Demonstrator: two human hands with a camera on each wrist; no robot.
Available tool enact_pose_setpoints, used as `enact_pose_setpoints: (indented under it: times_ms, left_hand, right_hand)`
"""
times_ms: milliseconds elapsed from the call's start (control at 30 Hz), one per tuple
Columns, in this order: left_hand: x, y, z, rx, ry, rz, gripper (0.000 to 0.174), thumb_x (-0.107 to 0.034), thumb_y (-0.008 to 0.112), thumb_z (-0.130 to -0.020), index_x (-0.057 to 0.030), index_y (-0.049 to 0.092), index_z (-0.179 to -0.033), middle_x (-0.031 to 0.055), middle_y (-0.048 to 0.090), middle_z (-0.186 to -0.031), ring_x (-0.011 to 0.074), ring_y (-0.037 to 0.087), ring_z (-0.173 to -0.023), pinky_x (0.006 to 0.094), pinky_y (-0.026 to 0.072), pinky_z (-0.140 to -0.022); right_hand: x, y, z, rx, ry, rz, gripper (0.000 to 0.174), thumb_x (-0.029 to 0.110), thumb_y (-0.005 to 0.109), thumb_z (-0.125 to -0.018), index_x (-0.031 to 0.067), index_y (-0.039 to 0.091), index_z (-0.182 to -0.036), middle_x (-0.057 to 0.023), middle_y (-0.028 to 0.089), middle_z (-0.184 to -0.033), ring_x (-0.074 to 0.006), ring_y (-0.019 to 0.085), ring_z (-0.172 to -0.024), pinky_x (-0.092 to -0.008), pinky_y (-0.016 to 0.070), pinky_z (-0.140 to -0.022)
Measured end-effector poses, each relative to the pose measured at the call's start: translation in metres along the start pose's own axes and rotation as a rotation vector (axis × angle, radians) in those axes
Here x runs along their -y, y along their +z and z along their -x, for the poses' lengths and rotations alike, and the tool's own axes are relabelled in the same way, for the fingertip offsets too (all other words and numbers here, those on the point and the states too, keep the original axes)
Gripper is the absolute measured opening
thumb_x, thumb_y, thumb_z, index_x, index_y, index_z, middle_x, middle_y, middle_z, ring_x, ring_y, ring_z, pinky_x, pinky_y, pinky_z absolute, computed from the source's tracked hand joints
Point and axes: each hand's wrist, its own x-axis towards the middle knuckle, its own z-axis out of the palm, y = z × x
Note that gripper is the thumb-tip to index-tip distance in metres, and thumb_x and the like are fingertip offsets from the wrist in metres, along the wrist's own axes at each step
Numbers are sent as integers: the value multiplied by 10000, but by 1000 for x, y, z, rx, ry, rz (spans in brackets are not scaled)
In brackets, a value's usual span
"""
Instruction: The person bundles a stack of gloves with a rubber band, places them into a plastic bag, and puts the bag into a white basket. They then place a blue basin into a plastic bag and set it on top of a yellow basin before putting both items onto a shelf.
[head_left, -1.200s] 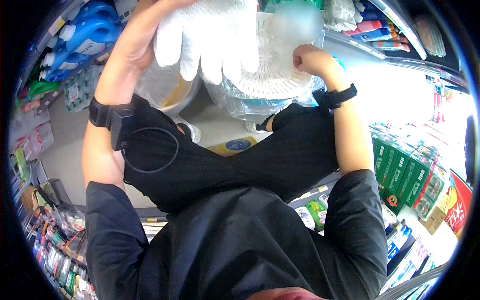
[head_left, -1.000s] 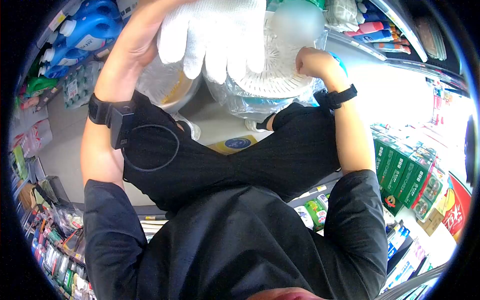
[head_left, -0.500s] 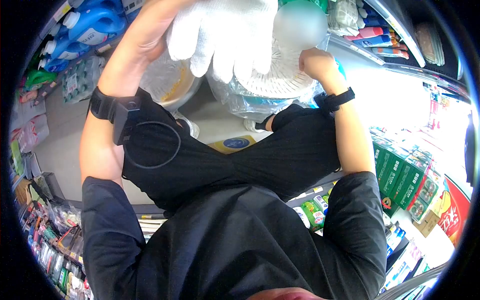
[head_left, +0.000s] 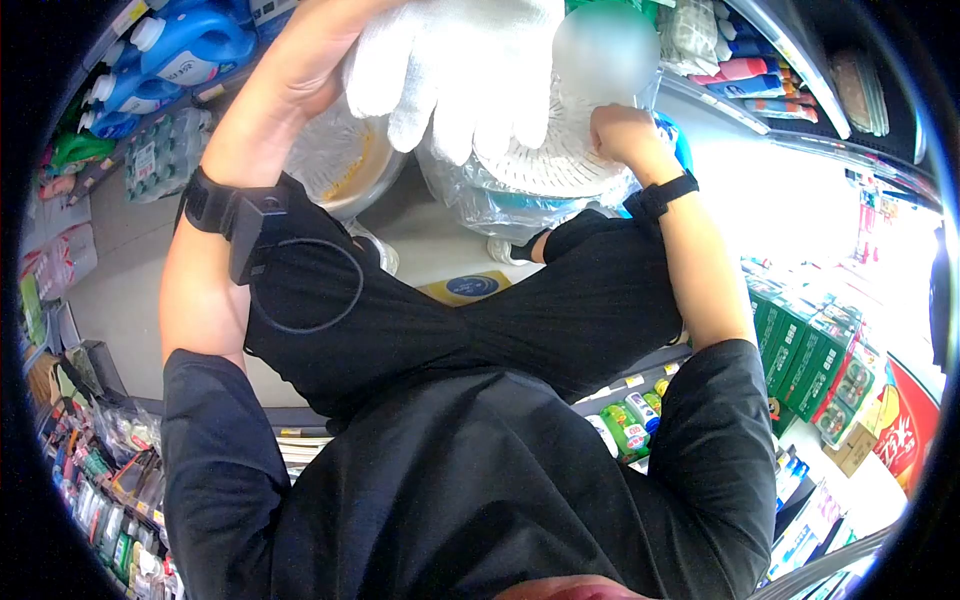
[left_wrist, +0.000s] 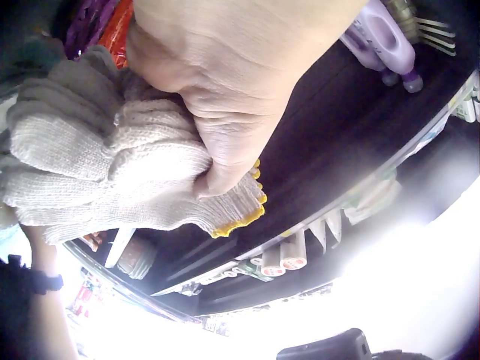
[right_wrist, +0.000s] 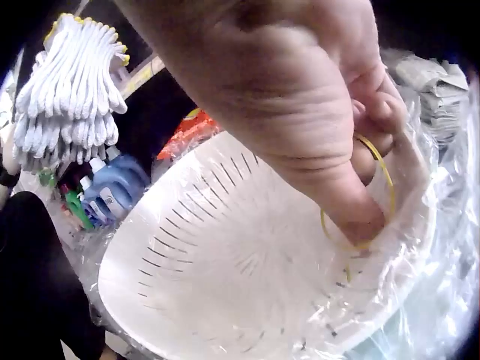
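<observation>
My left hand (head_left: 305, 85) grips a stack of white knitted work gloves (head_left: 465, 80) by the cuff end, held up at the top of the head view. In the left wrist view the thumb lies across the gloves (left_wrist: 150, 161), close to their yellow-edged cuffs. Over a white slotted plastic basket (right_wrist: 225, 262), my right hand (right_wrist: 292, 112) has its fingers curled. A thin yellow band (right_wrist: 388, 176) loops round its thumb and fingers, and the thumb tip is down at the basket's inner side. Clear plastic wrap surrounds the basket.
A second pale basin (head_left: 340, 165) with a slotted insert stands left of the basket. Blue detergent jugs (head_left: 185, 60) line the left shelf. Wrapped goods (head_left: 690, 40) fill the shelf at upper right, and green cartons (head_left: 800, 345) are stacked on the right.
My left hand has carried the gloves a little to the right. My right hand stays at the basket's right side with only slight motion.
</observation>
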Motion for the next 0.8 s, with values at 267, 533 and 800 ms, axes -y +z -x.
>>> enact_pose_setpoints:
  times_ms: [267,533,800]
  left_hand:
    - [-1,15,1,-183,-46,-132,713,-120,743,-869,28,387,-1468,169,597,-1333,252,631,-1194,348,543,-997]
    - [0,9,-6,-141,-74,-102,732,-114,749,-864,32,374,-1476,165,595,-1332,249,631,-1188,343,544,-991]
    - [16,-36,-6,-144,-54,-328,623,-275,733,-917,22,479,-1401,154,660,-1269,216,680,-1133,321,551,-956]
  right_hand:
    - [11,-2,5,59,-100,-18,176,127,778,-639,89,748,-808,-163,734,-913,-340,711,-901,-420,567,-763]
    - [7,-12,6,92,-176,-229,181,194,776,-702,50,760,-809,-171,741,-894,-311,706,-872,-382,549,-769]
    - [-12,-92,32,-422,-310,-1052,234,229,699,-865,8,722,-939,-85,685,-990,-189,646,-936,-333,508,-820]
